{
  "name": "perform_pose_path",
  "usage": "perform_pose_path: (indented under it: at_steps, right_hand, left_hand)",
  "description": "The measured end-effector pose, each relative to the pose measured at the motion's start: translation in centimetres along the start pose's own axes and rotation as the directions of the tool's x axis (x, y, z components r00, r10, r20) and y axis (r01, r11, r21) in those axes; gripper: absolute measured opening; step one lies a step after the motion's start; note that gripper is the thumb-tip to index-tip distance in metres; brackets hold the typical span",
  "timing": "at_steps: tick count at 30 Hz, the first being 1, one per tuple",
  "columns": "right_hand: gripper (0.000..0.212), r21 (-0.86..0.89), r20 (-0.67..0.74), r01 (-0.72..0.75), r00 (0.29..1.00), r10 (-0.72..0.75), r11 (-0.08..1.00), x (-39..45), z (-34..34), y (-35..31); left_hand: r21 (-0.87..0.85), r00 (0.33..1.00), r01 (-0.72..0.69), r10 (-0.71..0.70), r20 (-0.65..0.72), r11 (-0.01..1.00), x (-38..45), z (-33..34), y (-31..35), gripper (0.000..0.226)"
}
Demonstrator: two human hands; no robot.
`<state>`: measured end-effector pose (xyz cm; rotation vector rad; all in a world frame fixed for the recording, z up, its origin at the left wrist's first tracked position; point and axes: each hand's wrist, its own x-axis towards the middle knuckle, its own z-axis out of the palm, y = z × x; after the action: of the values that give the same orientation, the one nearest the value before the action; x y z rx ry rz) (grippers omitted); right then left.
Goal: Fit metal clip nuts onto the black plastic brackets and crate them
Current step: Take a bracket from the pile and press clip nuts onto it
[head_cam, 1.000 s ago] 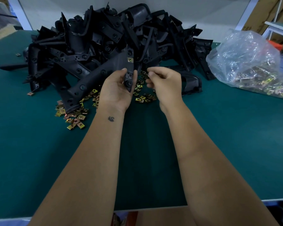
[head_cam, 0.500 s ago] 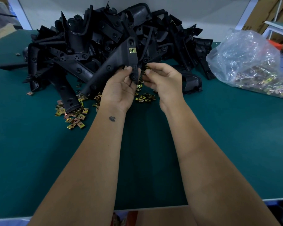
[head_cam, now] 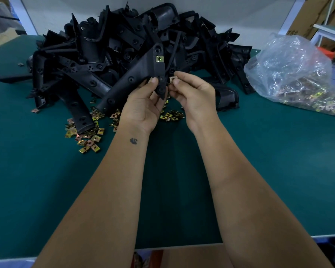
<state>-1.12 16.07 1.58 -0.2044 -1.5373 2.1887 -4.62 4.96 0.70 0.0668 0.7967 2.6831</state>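
The left hand [head_cam: 143, 107] grips the long black plastic bracket [head_cam: 137, 74] – raised higher toward frame centre than before – while the right hand [head_cam: 193, 93] fingers now pinch a small square brass-coloured metal clip nut [head_cam: 173, 79] just beside it.

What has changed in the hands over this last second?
The left hand has lifted the black bracket it grips. The right hand now shows a clip nut pinched beside the bracket's lower end. The bracket pile, loose nuts and bag stayed put.
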Motion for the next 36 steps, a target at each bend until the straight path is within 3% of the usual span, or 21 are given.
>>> perform_pose_path:
  at_steps: [11, 24, 36]
  right_hand:
    - [0.013, -0.035, 0.039, -0.014, 0.999, 0.016, 0.999, -0.22, 0.15, -0.14]
    - [0.009, 0.042, 0.043, -0.074, 0.996, 0.073, 0.996, -0.52, 0.22, -0.61]
    - [0.014, -0.114, 0.005, 0.047, 0.999, -0.047, 0.992, -0.43, 0.23, -0.05]
  left_hand:
    - [0.036, 1.0, 0.027, -0.027, 0.005, 0.999, 0.04, -0.13, -0.05, 0.01]
    - [0.074, 0.998, 0.043, -0.047, 0.047, 0.996, 0.16, -0.24, -0.11, 0.009]
    - [0.066, 0.997, 0.067, -0.069, 0.04, 0.996, 0.12, -0.32, -0.02, 0.01]
